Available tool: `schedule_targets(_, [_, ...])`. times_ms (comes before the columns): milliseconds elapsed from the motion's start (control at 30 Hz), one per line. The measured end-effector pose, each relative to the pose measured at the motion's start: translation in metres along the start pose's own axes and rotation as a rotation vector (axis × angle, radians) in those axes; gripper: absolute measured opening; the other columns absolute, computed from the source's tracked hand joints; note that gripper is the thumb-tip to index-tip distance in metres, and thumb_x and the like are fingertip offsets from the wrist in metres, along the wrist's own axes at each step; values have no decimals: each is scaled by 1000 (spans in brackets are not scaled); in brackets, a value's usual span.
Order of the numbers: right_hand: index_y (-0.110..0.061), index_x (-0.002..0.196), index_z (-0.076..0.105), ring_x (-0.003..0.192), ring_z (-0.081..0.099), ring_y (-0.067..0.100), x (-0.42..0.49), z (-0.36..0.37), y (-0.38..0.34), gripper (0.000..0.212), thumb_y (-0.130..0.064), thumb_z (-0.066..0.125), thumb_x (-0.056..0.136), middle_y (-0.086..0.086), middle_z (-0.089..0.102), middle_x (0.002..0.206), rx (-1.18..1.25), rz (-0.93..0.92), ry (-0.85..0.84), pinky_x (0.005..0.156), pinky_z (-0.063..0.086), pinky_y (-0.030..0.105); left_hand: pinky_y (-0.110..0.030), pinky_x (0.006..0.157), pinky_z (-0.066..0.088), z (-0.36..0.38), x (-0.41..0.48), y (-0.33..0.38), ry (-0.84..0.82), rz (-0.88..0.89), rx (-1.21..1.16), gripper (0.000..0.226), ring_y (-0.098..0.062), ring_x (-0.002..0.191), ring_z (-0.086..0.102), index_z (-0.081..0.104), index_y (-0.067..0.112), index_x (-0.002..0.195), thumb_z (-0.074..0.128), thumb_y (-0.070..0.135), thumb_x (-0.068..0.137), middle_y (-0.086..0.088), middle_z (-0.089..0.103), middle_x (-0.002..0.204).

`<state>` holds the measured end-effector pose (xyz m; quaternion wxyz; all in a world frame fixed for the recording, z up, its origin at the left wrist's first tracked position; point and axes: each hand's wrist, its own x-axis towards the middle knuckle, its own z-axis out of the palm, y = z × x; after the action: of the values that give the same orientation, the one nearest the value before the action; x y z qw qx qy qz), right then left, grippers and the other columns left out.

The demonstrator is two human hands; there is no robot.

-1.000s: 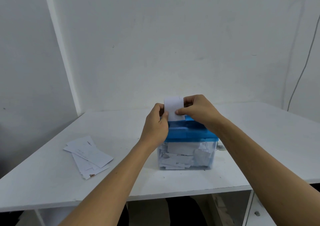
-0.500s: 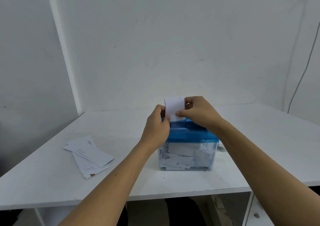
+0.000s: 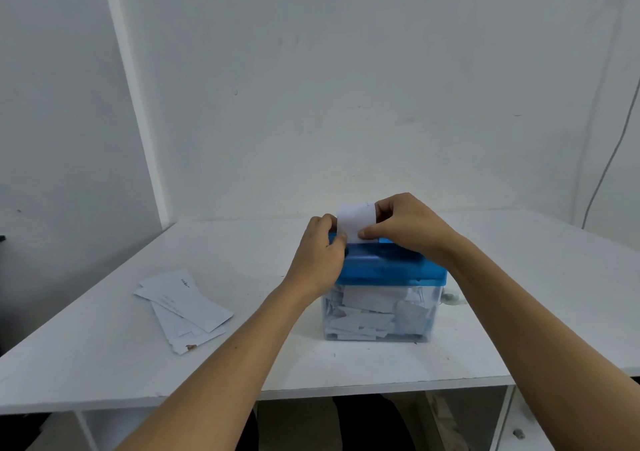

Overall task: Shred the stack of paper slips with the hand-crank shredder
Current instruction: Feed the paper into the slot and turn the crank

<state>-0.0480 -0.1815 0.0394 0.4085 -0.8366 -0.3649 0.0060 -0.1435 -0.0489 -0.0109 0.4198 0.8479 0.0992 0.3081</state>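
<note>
A loose stack of paper slips (image 3: 183,308) lies on the white counter (image 3: 104,346), well to the left of the shredder (image 3: 391,267). The left grip (image 3: 318,260) pinches the left edge of a single slip (image 3: 355,220), which stands upright at the slot in the shredder's blue top. The clear bin (image 3: 412,315) beneath holds white scraps. The right grip (image 3: 408,225) pinches the slip's right edge between thumb and curled fingers. A cable (image 3: 609,159) hangs down the wall at far right.

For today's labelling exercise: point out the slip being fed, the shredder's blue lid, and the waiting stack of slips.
paper slip (image 3: 355,220), head view: its upright white face.
blue lid (image 3: 391,267), head view: front face.
stack of slips (image 3: 187,303), head view: middle of top slip.
</note>
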Motion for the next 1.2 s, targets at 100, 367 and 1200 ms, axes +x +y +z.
schedule_targets(100, [-5,95,75,89,69,31,-3,-1,-1,22,-22,78,81,12,74,92,-6,-9,-15,87,57,45,-12,71,44,0,-1,1,3,-9,1,9,-15,108,52,49,17,111,42,17,106,-1,49,122])
schedule_targets(367, [-14,92,76,82,70,25,-3,0,-5,15,-23,78,81,5,75,83,-76,-29,-20,82,57,42,-25,91,42,-2,2,7,-46,-31,31,27,-18,114,50,52,16,130,49,25,104,-1,45,128])
schedule_targets(1200, [-25,104,51,77,60,11,-100,13,100,15,-40,47,102,-11,61,92,-737,18,82,69,51,18,-18,76,42,4,0,0,3,-8,28,10,-16,107,52,53,24,111,51,25,101,1,49,116])
